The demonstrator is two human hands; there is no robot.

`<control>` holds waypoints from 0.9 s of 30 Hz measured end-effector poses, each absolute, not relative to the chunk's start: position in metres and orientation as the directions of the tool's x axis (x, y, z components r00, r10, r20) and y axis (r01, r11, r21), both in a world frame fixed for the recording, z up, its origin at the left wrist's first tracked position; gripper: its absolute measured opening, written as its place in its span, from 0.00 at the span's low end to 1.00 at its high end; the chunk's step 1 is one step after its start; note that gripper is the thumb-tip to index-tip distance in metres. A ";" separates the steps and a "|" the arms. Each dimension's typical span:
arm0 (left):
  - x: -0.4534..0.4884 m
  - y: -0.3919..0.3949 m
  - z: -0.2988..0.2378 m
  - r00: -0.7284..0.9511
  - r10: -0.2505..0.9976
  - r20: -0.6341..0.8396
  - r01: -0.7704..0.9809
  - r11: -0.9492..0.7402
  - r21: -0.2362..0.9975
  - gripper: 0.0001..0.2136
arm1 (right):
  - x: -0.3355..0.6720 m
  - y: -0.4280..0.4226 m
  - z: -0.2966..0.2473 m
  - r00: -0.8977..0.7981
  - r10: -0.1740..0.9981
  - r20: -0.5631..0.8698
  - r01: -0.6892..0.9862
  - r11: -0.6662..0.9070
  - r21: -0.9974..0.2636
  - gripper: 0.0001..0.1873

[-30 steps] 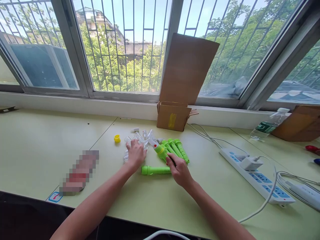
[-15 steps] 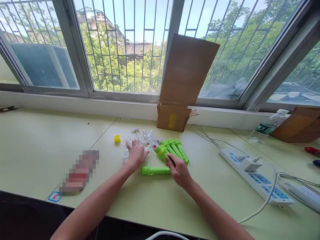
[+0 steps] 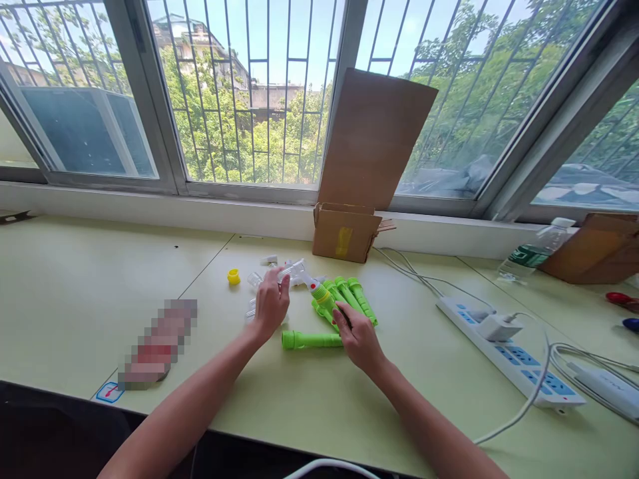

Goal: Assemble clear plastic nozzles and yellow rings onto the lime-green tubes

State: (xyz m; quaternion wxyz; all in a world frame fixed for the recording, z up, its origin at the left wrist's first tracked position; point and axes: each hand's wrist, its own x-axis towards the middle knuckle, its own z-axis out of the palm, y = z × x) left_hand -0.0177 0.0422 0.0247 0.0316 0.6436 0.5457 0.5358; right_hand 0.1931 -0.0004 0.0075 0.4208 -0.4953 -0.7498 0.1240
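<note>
My right hand (image 3: 358, 334) is closed around a green plastic handle (image 3: 324, 298), whose upper end has a yellow ring and a white part with a red spot. Pinched in my left hand (image 3: 271, 305) is a clear ribbed plastic tube (image 3: 292, 269), raised close to that white end; whether the two touch I cannot tell. Several green handles (image 3: 360, 298) lie side by side behind my right hand. Another loose green handle (image 3: 309, 340) lies crosswise in front. Clear plastic parts (image 3: 255, 279) are scattered around my left hand, which partly hides them.
A yellow plastic ring (image 3: 233, 277) lies to the left. Farther back, a cardboard box (image 3: 347, 233) stands by the window with its flap up. To the right are a white power strip (image 3: 509, 352) with cables and a plastic bottle (image 3: 534, 253). A blurred-out object (image 3: 160, 346) lies left.
My left hand has lifted the clear tube from among the clear parts and turned it toward the handle's white end. My right hand has barely moved, still gripping the green handle.
</note>
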 end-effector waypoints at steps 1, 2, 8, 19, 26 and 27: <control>-0.018 0.042 0.025 -0.213 0.725 0.655 0.611 -0.424 0.668 0.14 | 0.193 0.000 0.007 -0.145 0.846 0.513 0.647 0.473 -0.598 0.17; -0.019 0.042 0.026 -0.260 0.717 0.647 0.552 -0.439 0.709 0.14 | 0.194 0.000 0.007 -0.139 0.844 0.518 0.654 0.471 -0.592 0.17; -0.025 0.046 0.027 -0.478 0.689 0.545 0.260 -0.482 0.837 0.14 | 0.194 0.002 0.006 -0.160 0.825 0.542 0.658 0.498 -0.565 0.17; -0.027 0.044 0.030 -0.332 0.743 0.581 0.315 -0.493 0.811 0.10 | 0.193 0.000 0.005 -0.218 0.783 0.582 0.653 0.560 -0.509 0.14; -0.017 0.038 0.025 -0.060 0.813 0.580 0.409 -0.510 0.757 0.11 | 0.193 -0.005 0.011 -0.343 0.735 0.585 0.635 0.640 -0.433 0.19; -0.016 0.038 0.025 -0.082 0.814 0.576 0.407 -0.500 0.765 0.11 | 0.192 -0.005 0.012 -0.332 0.731 0.596 0.638 0.640 -0.429 0.18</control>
